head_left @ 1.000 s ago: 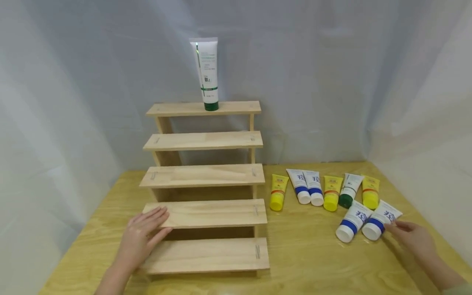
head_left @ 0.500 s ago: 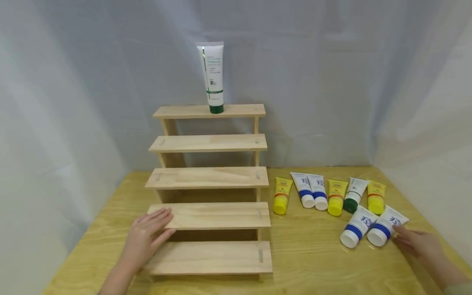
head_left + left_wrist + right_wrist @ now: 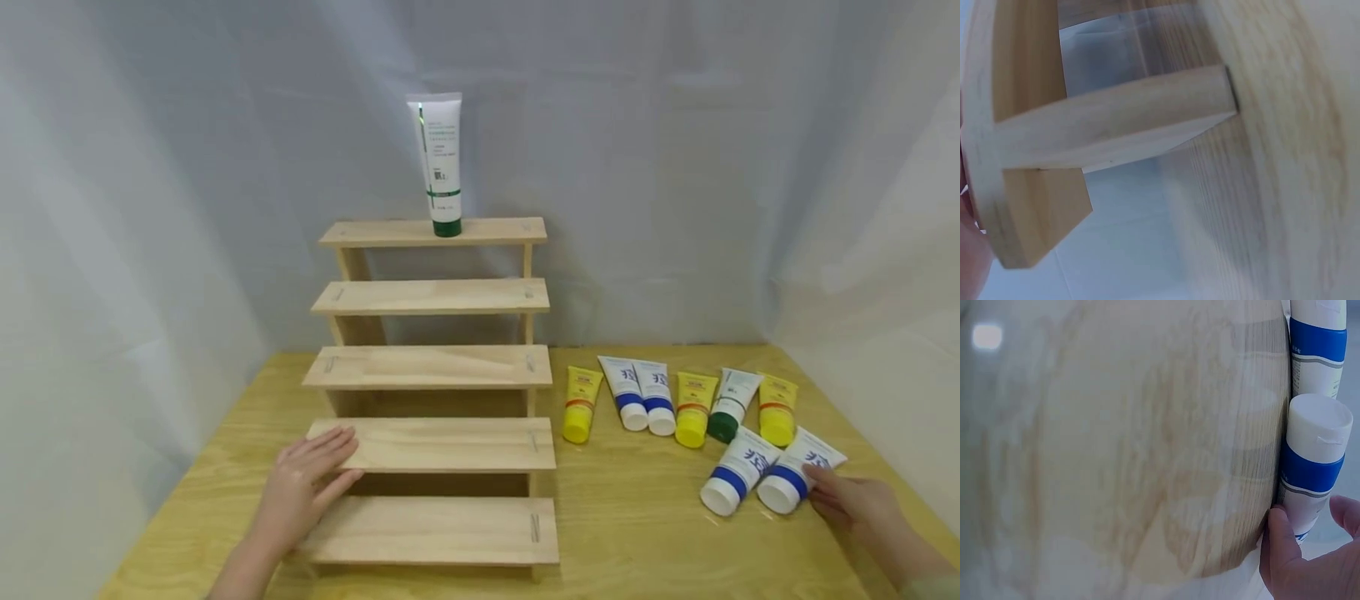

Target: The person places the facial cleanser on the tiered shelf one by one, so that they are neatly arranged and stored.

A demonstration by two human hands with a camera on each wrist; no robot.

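My left hand (image 3: 307,483) rests on the left end of the second-lowest board (image 3: 450,442) of a stepped wooden display rack, fingers extended and thumb at the board's front edge. At the right of the table, my right hand (image 3: 862,504) pinches the side of a white tube with a blue band (image 3: 813,454), lying cap toward me. The right wrist view shows thumb and fingers (image 3: 1284,534) on opposite sides of this tube's body (image 3: 1300,506). A matching white tube (image 3: 742,467) lies just left of it.
A tall white tube with green cap (image 3: 442,158) stands on the top board (image 3: 375,233). Behind the right hand's tube lie yellow tubes (image 3: 693,408), two more white-and-blue tubes (image 3: 622,387) and a green-capped white tube (image 3: 735,400). A pale curtain (image 3: 645,167) backs the table.
The head view has shifted, so the whole scene sits a little lower and further right. The right hand's fingertips lie further onto the tube's body; the left hand keeps its place on the board.
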